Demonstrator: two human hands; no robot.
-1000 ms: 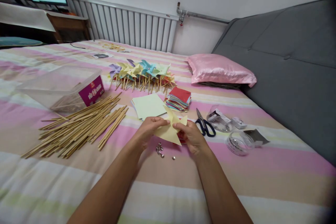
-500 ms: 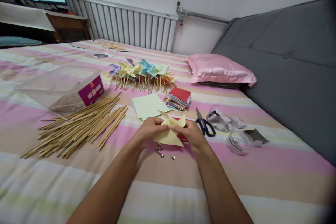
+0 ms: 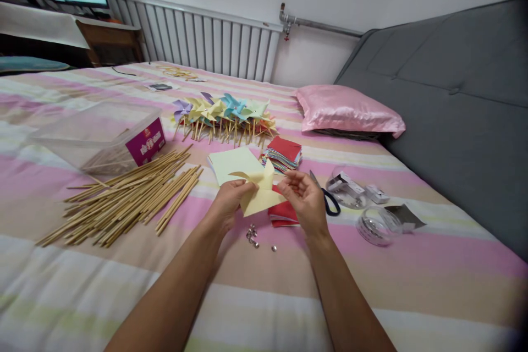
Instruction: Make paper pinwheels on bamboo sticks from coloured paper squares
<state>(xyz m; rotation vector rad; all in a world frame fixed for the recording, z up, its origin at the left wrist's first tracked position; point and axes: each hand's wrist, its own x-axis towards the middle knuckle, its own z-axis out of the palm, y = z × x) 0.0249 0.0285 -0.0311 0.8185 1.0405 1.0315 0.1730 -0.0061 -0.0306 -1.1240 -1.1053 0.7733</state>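
A pale yellow paper pinwheel (image 3: 259, 190) is in front of me, with its blades folded and bent upward. My left hand (image 3: 229, 201) is closed on its left side, thumb on top of the paper. Beside the pinwheel's right-hand corner is my right hand (image 3: 307, 198), its thumb and curled fingers apart; whether a fingertip touches the paper is unclear. Several small shiny metal fasteners (image 3: 252, 235) lie on the bedspread below, with one metal fastener (image 3: 274, 248) set apart. Red paper (image 3: 284, 214) lies partly hidden beneath the pinwheel and right hand.
Wooden sticks (image 3: 127, 203) and a clear plastic box (image 3: 99, 137) lie left. Finished pinwheels (image 3: 225, 113) are grouped behind pale green sheets (image 3: 235, 162) and a coloured paper stack (image 3: 284, 153). Scissors (image 3: 331, 202) and a round clear container (image 3: 378, 226) sit right.
My right hand has let go of the pinwheel's middle and moved slightly right and up. The pinwheel has turned and tilted in my left hand, uncovering more red paper.
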